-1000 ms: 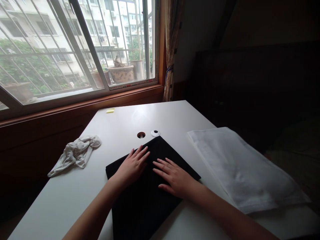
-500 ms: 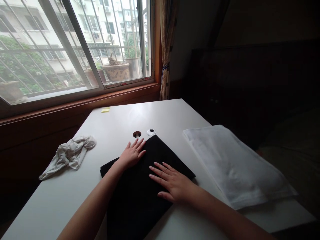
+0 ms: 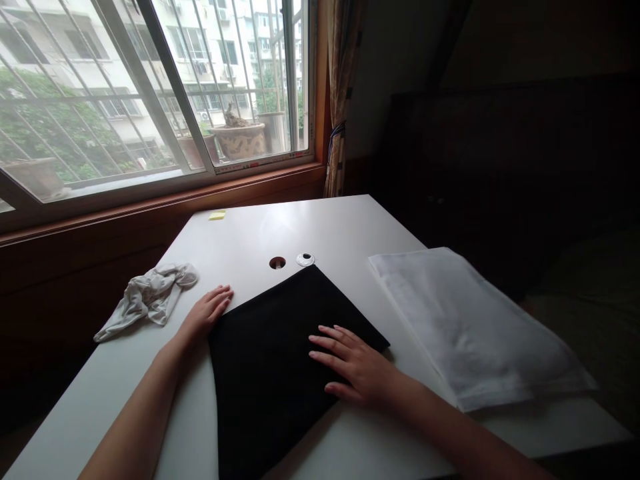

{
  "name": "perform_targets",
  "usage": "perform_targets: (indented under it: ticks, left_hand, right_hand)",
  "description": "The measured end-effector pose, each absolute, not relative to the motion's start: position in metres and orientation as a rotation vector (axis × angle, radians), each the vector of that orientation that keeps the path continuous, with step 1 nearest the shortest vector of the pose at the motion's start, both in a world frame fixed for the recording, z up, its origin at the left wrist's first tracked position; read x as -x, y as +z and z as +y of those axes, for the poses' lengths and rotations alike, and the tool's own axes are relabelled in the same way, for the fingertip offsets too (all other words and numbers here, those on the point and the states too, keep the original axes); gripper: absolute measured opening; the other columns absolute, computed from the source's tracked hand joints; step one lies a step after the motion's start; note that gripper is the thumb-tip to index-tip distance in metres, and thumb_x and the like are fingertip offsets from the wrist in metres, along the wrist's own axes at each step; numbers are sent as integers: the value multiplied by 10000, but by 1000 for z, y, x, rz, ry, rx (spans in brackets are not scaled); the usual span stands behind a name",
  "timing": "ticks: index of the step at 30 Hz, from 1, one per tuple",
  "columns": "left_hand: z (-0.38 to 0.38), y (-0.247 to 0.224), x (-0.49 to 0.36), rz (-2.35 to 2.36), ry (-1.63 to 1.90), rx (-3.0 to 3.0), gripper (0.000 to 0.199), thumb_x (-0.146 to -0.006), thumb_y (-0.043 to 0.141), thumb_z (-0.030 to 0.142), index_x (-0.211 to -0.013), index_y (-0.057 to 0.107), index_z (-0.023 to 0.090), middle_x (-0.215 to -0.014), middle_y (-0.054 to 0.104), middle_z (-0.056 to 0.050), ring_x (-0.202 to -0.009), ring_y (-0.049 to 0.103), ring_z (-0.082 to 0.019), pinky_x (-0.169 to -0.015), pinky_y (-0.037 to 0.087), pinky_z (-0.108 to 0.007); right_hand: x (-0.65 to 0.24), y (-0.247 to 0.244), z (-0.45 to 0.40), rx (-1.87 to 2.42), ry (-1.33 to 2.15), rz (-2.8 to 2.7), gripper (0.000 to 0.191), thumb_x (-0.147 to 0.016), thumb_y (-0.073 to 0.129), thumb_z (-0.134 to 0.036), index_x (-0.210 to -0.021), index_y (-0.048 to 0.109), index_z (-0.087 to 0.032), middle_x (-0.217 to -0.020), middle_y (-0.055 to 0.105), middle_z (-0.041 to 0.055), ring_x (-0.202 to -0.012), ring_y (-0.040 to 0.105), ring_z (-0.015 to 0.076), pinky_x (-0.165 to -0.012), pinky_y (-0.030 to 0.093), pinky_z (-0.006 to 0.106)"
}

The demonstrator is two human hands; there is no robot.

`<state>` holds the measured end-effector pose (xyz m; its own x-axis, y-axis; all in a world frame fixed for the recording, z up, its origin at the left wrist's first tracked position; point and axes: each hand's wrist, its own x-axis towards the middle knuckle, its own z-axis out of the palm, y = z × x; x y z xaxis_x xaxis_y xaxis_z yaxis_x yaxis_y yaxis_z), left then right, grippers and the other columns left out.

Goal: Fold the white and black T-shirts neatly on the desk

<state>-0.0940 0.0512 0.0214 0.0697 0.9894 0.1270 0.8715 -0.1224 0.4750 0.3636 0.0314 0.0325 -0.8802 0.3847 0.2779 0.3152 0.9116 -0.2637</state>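
Observation:
A black piece of folded cloth (image 3: 270, 373) lies flat on the white table (image 3: 340, 227), one corner pointing toward the window. At its upper left edge is my left hand (image 3: 207, 312), fingers stretched out and close together, touching the edge. My right hand (image 3: 350, 363) rests flat on the right part of the cloth with its fingers spread. Neither hand grips anything. The near end of the cloth runs out of view at the bottom.
A crumpled white cloth (image 3: 150, 297) lies at the left. On the right is a translucent white bag (image 3: 470, 327). A round hole (image 3: 277, 263), a white ring-shaped cap (image 3: 305, 259) and a yellow sticky note (image 3: 217, 215) are farther back, before a barred window (image 3: 240, 87).
My left hand has slid left across the black cloth to its left edge, and the left corner's outline has changed. My right hand has stayed nearly in place. The view has shifted slightly.

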Motion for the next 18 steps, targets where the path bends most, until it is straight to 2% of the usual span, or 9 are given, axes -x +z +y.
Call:
perform_targets:
  ticks: [3,5,8,10,13,16,18]
  left_hand:
    - [22,26,106,1883,734,-2021,541,-995,434,605,-1316,680,245,-1429,632,-89,-1381,512,-293,-1197,359,-493]
    - [6,31,106,1891,778,-1985,500,-977,490,602,-1283,692,262,-1332,678,-86,-1289,569,-293,-1140,419,-485]
    - [-5,38,100,1870,826,-1930,480,-960,533,597,-1281,686,275,-1172,712,-78,-1120,638,-272,-1018,501,-433]
    - [-6,39,97,1870,833,-1915,483,-949,538,609,-1274,689,286,-1093,705,-67,-1041,650,-262,-949,522,-405]
    - [-3,38,95,1905,774,-1948,448,-945,518,624,-1135,741,284,-1036,688,-60,-1028,626,-264,-934,503,-397]
    - [-1,36,94,1945,718,-1976,430,-944,509,619,-950,751,263,-979,687,-57,-1002,597,-268,-941,474,-404]
    - [0,35,92,1961,706,-1972,423,-937,518,613,-889,737,255,-955,685,-58,-977,585,-269,-936,464,-410]
  right_hand:
    - [-353,36,18,422,322,-2645,499,-959,656,-496,-1368,633,-211,-1431,619,118,-1412,464,289,-1196,346,524]
    - [-338,38,7,306,324,-2587,364,-954,673,-471,-1214,696,-218,-1307,686,89,-1306,544,262,-1165,376,505]
    - [-307,41,-10,126,297,-2582,206,-979,653,-405,-1081,699,-232,-1153,722,23,-1154,598,201,-1120,398,443]
    - [-286,42,-20,34,248,-2607,175,-991,630,-377,-1043,686,-220,-1063,720,10,-1061,604,182,-1061,429,406]
    - [-264,43,-32,-40,146,-2616,130,-991,608,-300,-933,665,-199,-904,683,0,-903,585,167,-924,466,357]
    - [-257,40,-40,-32,48,-2592,132,-956,607,-163,-830,629,-194,-767,598,-24,-743,523,144,-784,451,322]
    - [-257,39,-42,-11,5,-2565,155,-933,618,-132,-790,610,-192,-726,552,-32,-679,480,137,-710,425,314]
